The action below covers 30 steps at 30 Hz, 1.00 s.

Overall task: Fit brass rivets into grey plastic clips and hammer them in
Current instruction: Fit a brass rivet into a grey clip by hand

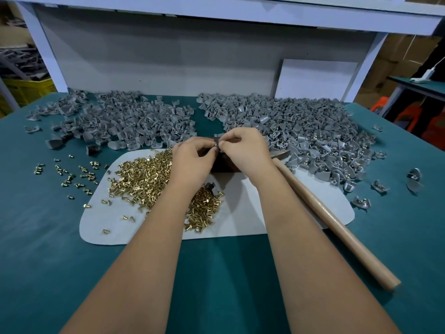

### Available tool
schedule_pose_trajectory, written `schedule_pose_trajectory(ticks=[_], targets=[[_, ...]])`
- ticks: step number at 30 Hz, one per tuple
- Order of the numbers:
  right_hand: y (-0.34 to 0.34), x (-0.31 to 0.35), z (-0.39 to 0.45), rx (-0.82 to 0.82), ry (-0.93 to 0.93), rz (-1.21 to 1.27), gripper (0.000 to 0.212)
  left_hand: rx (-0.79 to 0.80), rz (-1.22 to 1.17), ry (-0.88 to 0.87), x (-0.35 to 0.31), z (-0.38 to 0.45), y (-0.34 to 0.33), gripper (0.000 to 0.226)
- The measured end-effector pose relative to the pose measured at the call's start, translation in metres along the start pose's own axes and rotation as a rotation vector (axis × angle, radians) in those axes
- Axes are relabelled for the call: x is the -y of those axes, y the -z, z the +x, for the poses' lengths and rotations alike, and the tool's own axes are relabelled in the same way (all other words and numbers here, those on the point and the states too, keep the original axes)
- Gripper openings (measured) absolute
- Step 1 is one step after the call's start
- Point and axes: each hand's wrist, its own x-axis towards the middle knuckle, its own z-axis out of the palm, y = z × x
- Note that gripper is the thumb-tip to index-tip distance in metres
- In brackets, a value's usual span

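Note:
My left hand [191, 162] and my right hand [245, 150] meet above a dark block [222, 166] on the pale mat [252, 206]. Between their fingertips both pinch one small grey clip [217, 143]; whether a rivet is in it is hidden by the fingers. A heap of brass rivets [142, 179] lies on the mat just left of my left wrist. The hammer lies at the right, its wooden handle [337, 225] running toward the near right and its head [280, 154] behind my right hand.
Two big heaps of grey clips cover the far side of the green table: one at the left [125, 119], one at the right [301, 126] with brass showing in some. Loose rivets [72, 174] lie scattered left of the mat. A white board [315, 78] leans at the back.

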Motion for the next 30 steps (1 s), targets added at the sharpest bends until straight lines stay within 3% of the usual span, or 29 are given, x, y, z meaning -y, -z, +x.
schedule_pose_trajectory(ticks=[3,19,30], targets=[[-0.001,0.0,0.0,-0.015,-0.003,-0.048,0.005,0.001,-0.019,0.023,0.001,0.0,0.0,0.014],[-0.005,0.0,-0.003,-0.035,0.004,-0.079,0.017,-0.004,-0.017,0.02,-0.001,-0.001,0.0,0.014],[-0.013,-0.006,-0.007,-0.122,0.133,-0.205,0.014,-0.012,-0.014,0.03,-0.001,-0.002,0.0,0.013]])
